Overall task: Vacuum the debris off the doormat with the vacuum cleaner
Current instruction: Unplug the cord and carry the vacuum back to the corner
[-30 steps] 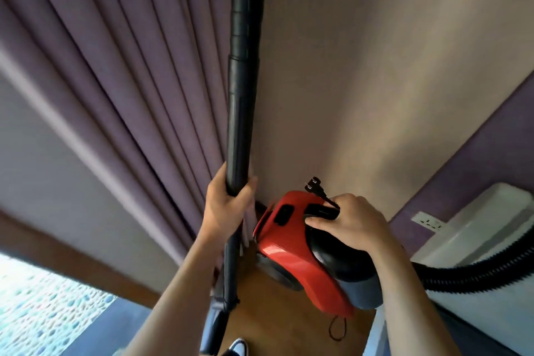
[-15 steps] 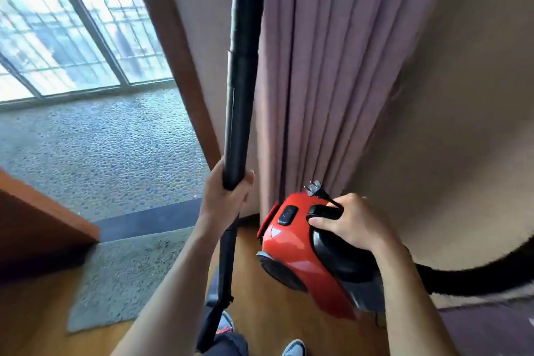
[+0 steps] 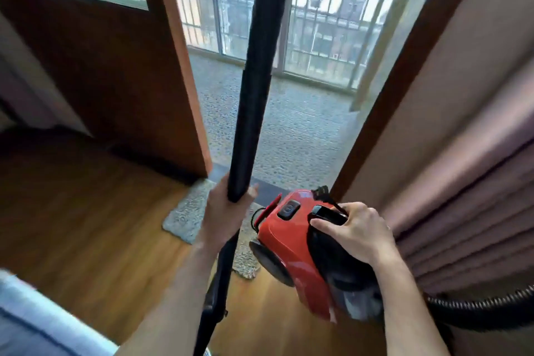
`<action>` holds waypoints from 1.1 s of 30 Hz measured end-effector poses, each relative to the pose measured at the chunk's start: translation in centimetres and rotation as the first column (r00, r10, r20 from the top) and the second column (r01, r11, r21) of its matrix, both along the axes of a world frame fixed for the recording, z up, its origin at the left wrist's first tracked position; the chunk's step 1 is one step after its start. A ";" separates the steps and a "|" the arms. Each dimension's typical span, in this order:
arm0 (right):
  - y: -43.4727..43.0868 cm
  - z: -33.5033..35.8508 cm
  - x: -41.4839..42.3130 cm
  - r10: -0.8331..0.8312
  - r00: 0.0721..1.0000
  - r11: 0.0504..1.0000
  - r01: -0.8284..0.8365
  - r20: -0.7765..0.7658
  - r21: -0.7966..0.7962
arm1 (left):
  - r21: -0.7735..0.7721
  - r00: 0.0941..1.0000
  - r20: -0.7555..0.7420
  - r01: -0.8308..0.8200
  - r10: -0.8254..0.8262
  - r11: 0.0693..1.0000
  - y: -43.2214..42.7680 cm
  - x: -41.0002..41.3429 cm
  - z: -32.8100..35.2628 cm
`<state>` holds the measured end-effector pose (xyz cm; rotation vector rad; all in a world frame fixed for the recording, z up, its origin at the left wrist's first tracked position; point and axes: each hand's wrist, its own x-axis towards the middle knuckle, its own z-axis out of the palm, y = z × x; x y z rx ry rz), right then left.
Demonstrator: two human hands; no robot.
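**Q:** Two hands are seen; what is held by each?

**A:** A black wand is gripped by the left hand, fingers wrapped closed around it. The wand is held nearly upright, its upper end running out of view at the top. A red vacuum is carried by the right hand, which is closed over the black handle on top, so the body is kept off the floor. A ribbed hose trails from its rear to the right.

**Q:** Where is the mat?

**A:** A grey doormat is laid on the wood floor at the open door, just ahead of both hands and partly hidden by them. Beyond it, a pebbled balcony is seen; a curtain hangs at right.

**Q:** Why are things held this way?

**A:** The machine is probably being carried to the mat. No cleaning appears to have begun: the nozzle is not seen on the mat, and any debris is lost to blur.
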<state>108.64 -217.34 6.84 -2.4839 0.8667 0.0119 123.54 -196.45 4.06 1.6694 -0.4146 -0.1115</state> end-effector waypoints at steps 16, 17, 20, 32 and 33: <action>24.7 -1.2 25.3 0.364 0.931 0.929 -0.361 0.026 -0.080 | -0.150 0.918 0.038 -0.385 0.395 0.910 29.7 16.3 0.0; 26.1 -0.9 26.7 0.382 0.924 0.921 -0.380 0.003 -0.088 | -0.153 0.910 0.042 -0.402 0.412 0.903 31.2 17.0 -0.1; 29.6 -0.6 30.7 0.427 0.904 0.898 -0.427 -0.025 -0.101 | -0.155 0.880 0.035 -0.464 0.475 0.872 35.0 18.6 -0.7; 40.0 -3.7 46.7 0.603 0.797 0.797 -0.604 0.037 0.009 | -0.109 0.709 0.056 -0.696 0.703 0.710 45.5 26.9 -2.3; 40.8 -4.1 48.5 0.622 0.782 0.783 -0.622 0.043 0.009 | -0.106 0.691 0.065 -0.713 0.720 0.693 46.3 28.1 -2.5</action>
